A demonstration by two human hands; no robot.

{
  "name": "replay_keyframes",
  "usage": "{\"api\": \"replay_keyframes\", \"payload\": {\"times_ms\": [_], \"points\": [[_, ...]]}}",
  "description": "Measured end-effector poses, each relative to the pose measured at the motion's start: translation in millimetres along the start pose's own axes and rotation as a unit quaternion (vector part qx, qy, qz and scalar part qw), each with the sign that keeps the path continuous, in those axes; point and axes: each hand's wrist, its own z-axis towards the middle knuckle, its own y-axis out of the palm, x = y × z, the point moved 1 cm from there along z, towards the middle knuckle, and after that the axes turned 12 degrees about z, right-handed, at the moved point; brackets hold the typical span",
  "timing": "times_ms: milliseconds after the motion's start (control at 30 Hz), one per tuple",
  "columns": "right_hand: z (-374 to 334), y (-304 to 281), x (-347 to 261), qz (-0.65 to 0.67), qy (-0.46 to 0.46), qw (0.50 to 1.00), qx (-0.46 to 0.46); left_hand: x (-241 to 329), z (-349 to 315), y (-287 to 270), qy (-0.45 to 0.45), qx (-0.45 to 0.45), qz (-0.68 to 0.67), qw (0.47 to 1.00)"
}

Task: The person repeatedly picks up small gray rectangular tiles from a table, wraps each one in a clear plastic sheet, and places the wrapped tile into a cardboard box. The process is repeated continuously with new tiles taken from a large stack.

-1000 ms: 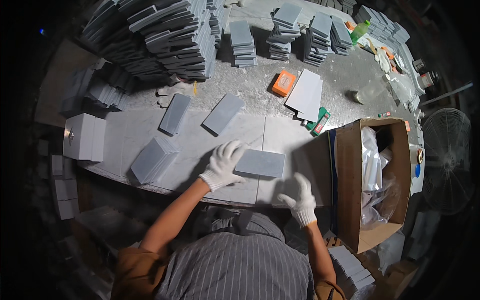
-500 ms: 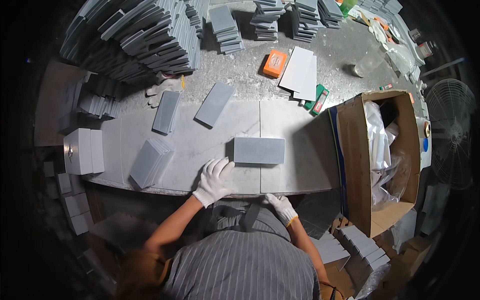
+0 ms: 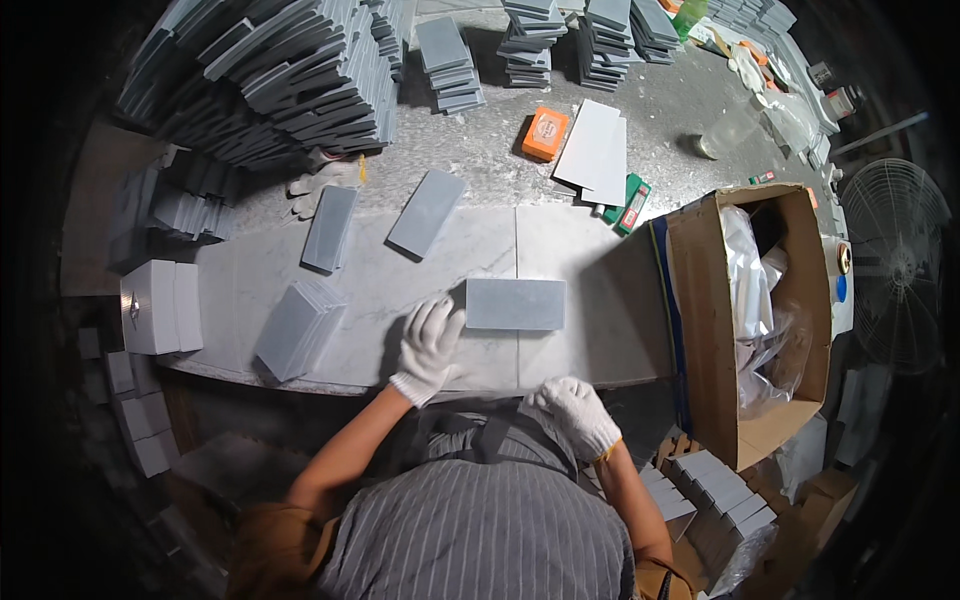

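A grey tile (image 3: 516,304) lies flat in front of you on the pale marble part of the bench (image 3: 390,285), its long side running left to right. Lying square to your body, it seems set there so both hands can reach it; its full underside rests on the marble, which should keep it steady.

Your left hand (image 3: 430,345), in a white knitted glove, rests just beside the tile's left end, fingers loosely spread and gripping nothing; whether a fingertip touches the tile, you cannot tell from this view. Your right hand (image 3: 575,408), gloved too, hovers at the front edge by your striped apron (image 3: 470,525), fingers curled. Whether it holds anything is hidden. The two hands are apart.

To your left, a fanned pile of tiles (image 3: 300,330) lies near the front edge, with two slanted groups of tiles beyond, likely kept aside to leave elbow room. Tall stacks of tiles (image 3: 330,85) stand at the back left. On your right, a cardboard box (image 3: 690,290) holding clear plastic is turned with its mouth sideways, perhaps for easy reach. An orange box (image 3: 544,134) sits farther back.
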Motion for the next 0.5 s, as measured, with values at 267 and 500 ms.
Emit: {"api": "replay_keyframes", "payload": {"times_ms": [267,500], "points": [[43,24,-66,0.305,-0.090,0.944,-0.089,10,129,-19,-0.163,-0.221,-0.533,0.800],[66,-44,-44,-0.174,-0.213,0.956,0.105,-15,231,-18,-0.199,-0.297,-0.569,0.741]]}}
